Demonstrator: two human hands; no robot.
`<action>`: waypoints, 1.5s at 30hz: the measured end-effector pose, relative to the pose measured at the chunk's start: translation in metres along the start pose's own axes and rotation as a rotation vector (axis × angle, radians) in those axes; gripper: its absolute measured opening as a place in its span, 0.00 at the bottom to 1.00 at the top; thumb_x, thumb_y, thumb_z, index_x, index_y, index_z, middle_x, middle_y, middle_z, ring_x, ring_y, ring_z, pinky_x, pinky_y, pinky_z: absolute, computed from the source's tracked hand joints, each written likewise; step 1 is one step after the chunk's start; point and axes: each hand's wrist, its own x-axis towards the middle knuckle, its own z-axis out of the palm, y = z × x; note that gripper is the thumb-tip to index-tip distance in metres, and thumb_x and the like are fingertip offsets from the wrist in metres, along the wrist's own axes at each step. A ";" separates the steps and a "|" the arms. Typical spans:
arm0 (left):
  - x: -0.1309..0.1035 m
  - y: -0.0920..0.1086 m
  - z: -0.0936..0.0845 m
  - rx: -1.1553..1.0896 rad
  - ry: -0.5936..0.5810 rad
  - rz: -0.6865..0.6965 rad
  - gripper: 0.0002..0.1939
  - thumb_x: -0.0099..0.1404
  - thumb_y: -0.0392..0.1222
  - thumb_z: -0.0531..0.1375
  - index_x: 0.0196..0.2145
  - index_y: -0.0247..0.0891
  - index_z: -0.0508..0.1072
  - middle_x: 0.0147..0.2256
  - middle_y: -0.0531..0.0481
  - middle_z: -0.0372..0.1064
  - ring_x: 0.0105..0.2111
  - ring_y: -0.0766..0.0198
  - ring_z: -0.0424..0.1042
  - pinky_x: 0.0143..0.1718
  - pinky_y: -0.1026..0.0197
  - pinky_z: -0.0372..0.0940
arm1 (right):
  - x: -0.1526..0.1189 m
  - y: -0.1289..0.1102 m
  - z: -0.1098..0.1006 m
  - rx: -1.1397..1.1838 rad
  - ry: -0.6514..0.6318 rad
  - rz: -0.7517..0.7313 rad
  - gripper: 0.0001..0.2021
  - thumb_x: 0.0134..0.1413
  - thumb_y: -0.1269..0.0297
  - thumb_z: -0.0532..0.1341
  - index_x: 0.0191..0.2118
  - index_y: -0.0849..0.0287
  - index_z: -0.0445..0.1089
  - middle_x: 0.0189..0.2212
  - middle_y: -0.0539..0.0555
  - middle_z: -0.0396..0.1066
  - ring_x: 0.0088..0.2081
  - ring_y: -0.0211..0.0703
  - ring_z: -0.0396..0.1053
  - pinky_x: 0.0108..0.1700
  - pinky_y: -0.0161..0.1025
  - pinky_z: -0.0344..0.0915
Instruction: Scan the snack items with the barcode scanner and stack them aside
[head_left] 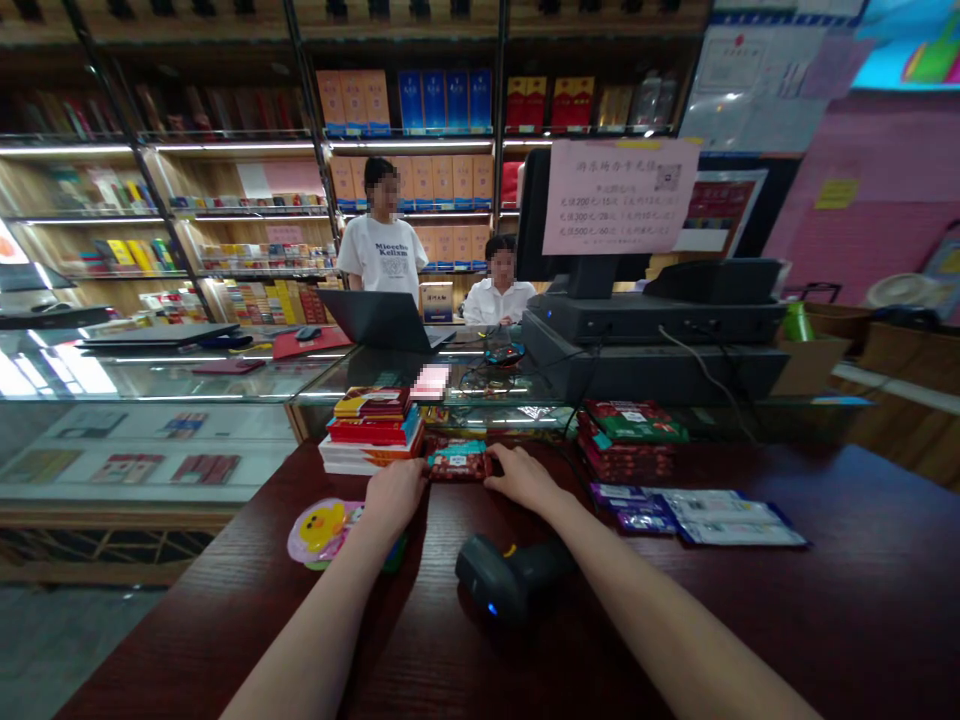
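A small red and teal packet (459,459) lies on the dark wooden counter between my hands. My left hand (397,490) touches its left end, fingers curled and partly hidden behind the back of the hand. At its right end, my right hand (521,474) grips the edge between thumb and fingers. Left of the packet stands a stack of red, yellow and white boxes (367,432). A stack of red and green packets (630,438) sits to the right. Below the packet rests a black barcode scanner (499,580) with a blue light.
Purple and white packets (731,517) lie at the right; a colourful duck-patterned item (321,530) is beside my left forearm. Beyond the counter (862,590) are a laptop (382,320), a monitor with a pink sign (619,195), and two people near shelves.
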 end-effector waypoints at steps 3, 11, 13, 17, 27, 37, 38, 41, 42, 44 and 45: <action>-0.004 0.003 -0.007 0.012 -0.008 0.004 0.14 0.69 0.43 0.54 0.49 0.43 0.75 0.43 0.42 0.78 0.47 0.51 0.76 0.44 0.54 0.68 | -0.005 0.005 -0.007 -0.004 0.009 0.019 0.26 0.55 0.61 0.64 0.59 0.57 0.65 0.49 0.63 0.73 0.52 0.54 0.70 0.49 0.43 0.62; -0.006 0.008 -0.017 0.053 0.013 0.010 0.14 0.71 0.46 0.52 0.50 0.43 0.72 0.44 0.42 0.77 0.47 0.52 0.76 0.44 0.56 0.68 | -0.025 0.017 -0.038 -0.021 0.138 0.003 0.22 0.59 0.67 0.60 0.59 0.59 0.67 0.54 0.61 0.71 0.56 0.51 0.67 0.57 0.44 0.60; -0.005 0.009 -0.017 0.049 0.014 0.019 0.14 0.71 0.46 0.52 0.50 0.43 0.73 0.44 0.42 0.77 0.47 0.52 0.76 0.44 0.57 0.68 | -0.031 0.021 -0.048 -0.023 0.190 -0.007 0.21 0.60 0.67 0.59 0.58 0.59 0.67 0.54 0.60 0.72 0.56 0.50 0.66 0.58 0.43 0.59; -0.002 0.015 -0.017 0.015 0.025 0.056 0.16 0.72 0.48 0.51 0.51 0.42 0.73 0.45 0.41 0.77 0.48 0.50 0.76 0.44 0.55 0.68 | -0.043 0.036 -0.067 -0.022 0.339 -0.028 0.18 0.61 0.69 0.57 0.56 0.59 0.70 0.52 0.59 0.73 0.55 0.48 0.67 0.59 0.42 0.59; 0.017 0.056 -0.042 0.018 0.034 0.186 0.16 0.71 0.45 0.52 0.52 0.45 0.73 0.49 0.44 0.76 0.51 0.52 0.74 0.46 0.57 0.67 | -0.061 0.095 -0.108 -0.017 0.582 0.049 0.16 0.62 0.69 0.56 0.52 0.60 0.73 0.50 0.58 0.75 0.53 0.48 0.66 0.58 0.43 0.59; 0.035 0.121 -0.054 -0.044 0.091 0.395 0.22 0.68 0.44 0.58 0.59 0.43 0.67 0.52 0.44 0.74 0.53 0.53 0.73 0.52 0.57 0.65 | -0.075 0.168 -0.118 -0.014 0.654 0.255 0.15 0.61 0.65 0.56 0.51 0.57 0.74 0.48 0.56 0.76 0.50 0.51 0.68 0.53 0.44 0.61; 0.037 0.128 -0.054 -0.050 0.101 0.412 0.22 0.68 0.44 0.58 0.59 0.43 0.67 0.52 0.44 0.74 0.53 0.53 0.73 0.53 0.56 0.65 | -0.075 0.175 -0.118 -0.013 0.659 0.271 0.15 0.61 0.65 0.56 0.51 0.57 0.74 0.47 0.56 0.76 0.50 0.51 0.68 0.53 0.45 0.61; 0.043 0.149 -0.052 -0.068 0.118 0.478 0.24 0.67 0.42 0.59 0.60 0.41 0.66 0.54 0.43 0.73 0.53 0.52 0.72 0.53 0.55 0.64 | -0.074 0.192 -0.119 0.014 0.665 0.317 0.15 0.60 0.64 0.56 0.50 0.57 0.75 0.48 0.57 0.76 0.51 0.52 0.68 0.54 0.45 0.61; 0.046 0.155 -0.052 -0.083 0.113 0.502 0.24 0.67 0.42 0.59 0.60 0.41 0.66 0.54 0.43 0.72 0.54 0.53 0.72 0.54 0.56 0.64 | -0.074 0.197 -0.119 0.033 0.664 0.337 0.16 0.60 0.63 0.56 0.49 0.57 0.75 0.47 0.58 0.77 0.50 0.52 0.69 0.54 0.45 0.62; 0.050 0.167 -0.050 -0.137 0.112 0.527 0.23 0.67 0.41 0.58 0.60 0.42 0.67 0.54 0.45 0.72 0.54 0.55 0.71 0.55 0.57 0.63 | -0.073 0.204 -0.120 0.079 0.657 0.377 0.16 0.59 0.63 0.56 0.49 0.57 0.76 0.47 0.58 0.77 0.48 0.52 0.70 0.53 0.45 0.62; 0.053 0.173 -0.049 -0.150 0.119 0.535 0.23 0.68 0.41 0.57 0.60 0.42 0.67 0.54 0.45 0.72 0.54 0.56 0.71 0.55 0.57 0.63 | -0.073 0.208 -0.120 0.099 0.653 0.392 0.16 0.59 0.63 0.57 0.49 0.57 0.76 0.46 0.59 0.77 0.47 0.52 0.71 0.52 0.45 0.63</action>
